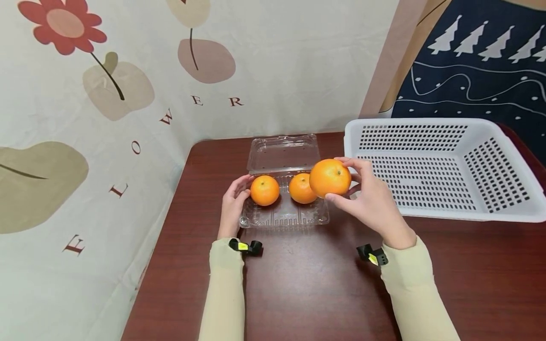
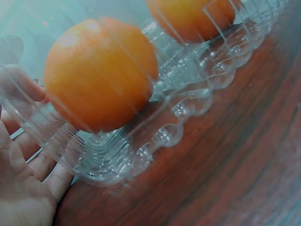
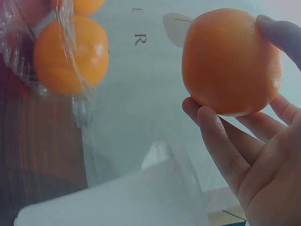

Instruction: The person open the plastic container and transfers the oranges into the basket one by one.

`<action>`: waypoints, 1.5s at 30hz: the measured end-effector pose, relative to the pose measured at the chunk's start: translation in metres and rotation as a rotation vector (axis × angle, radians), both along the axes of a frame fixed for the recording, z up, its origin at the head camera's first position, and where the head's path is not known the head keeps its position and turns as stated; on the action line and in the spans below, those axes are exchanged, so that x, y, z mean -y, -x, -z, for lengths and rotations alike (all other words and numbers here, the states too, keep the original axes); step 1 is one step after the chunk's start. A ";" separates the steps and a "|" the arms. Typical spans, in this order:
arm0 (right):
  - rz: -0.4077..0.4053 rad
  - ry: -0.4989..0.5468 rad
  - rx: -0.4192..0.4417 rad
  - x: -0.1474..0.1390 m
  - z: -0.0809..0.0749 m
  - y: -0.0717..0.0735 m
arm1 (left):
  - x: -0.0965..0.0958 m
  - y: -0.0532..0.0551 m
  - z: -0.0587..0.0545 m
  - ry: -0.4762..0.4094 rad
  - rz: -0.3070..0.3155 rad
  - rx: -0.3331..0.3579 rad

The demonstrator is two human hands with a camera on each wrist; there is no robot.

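Note:
My right hand [image 1: 368, 196] holds an orange [image 1: 330, 177] between thumb and fingers, raised above the right end of a clear plastic box [image 1: 277, 219]. In the right wrist view, the fingers of that hand [image 3: 268, 160] cradle the held orange [image 3: 230, 61] from below. Two more oranges sit inside the box: a left one [image 1: 265, 190] and a right one [image 1: 301, 189], the latter partly hidden behind the held orange. At the box's left end, my left hand [image 1: 233, 203] grips the side wall, close beside the left orange [image 2: 101, 75].
The hinged clear lid [image 1: 283, 154] lies open behind the box. A white perforated plastic basket [image 1: 426, 214] stands to the right on the dark red-brown table [image 1: 298, 284]. Behind the table hangs a printed cloth [image 1: 290, 61].

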State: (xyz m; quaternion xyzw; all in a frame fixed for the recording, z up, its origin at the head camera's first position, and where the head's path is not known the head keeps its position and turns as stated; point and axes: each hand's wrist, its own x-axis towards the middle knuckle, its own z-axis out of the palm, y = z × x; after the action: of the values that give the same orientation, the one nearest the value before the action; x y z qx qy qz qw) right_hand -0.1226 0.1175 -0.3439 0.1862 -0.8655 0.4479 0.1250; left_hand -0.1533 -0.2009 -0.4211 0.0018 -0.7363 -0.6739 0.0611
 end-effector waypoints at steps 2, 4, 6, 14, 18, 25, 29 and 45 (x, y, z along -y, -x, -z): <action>0.012 0.010 -0.006 -0.003 0.000 0.001 | 0.000 0.000 0.000 0.000 0.000 -0.003; 0.021 0.022 -0.019 -0.006 0.000 0.002 | 0.000 0.001 0.000 0.002 -0.001 -0.003; 0.033 0.029 -0.036 -0.008 0.000 0.003 | 0.000 0.001 0.001 0.003 -0.002 -0.004; 0.078 0.053 -0.027 -0.017 0.001 0.005 | 0.000 0.000 0.001 0.008 -0.004 -0.002; 0.096 0.058 -0.018 -0.020 0.000 0.004 | 0.000 0.000 0.001 0.014 -0.006 0.004; 0.116 0.049 -0.009 -0.026 0.001 0.005 | 0.000 0.001 0.001 0.004 -0.001 -0.004; 0.115 0.054 -0.004 -0.029 0.001 0.006 | 0.000 0.001 0.002 0.004 -0.001 -0.009; 0.175 0.081 0.006 -0.042 0.001 0.007 | -0.001 0.001 0.001 -0.035 0.020 -0.031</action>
State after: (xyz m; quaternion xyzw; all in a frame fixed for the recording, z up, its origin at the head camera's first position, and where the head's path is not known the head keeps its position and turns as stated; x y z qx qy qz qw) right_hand -0.1301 0.1592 -0.3447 0.1034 -0.8599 0.4707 0.1684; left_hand -0.1544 -0.2002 -0.4221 -0.0149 -0.7235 -0.6871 0.0657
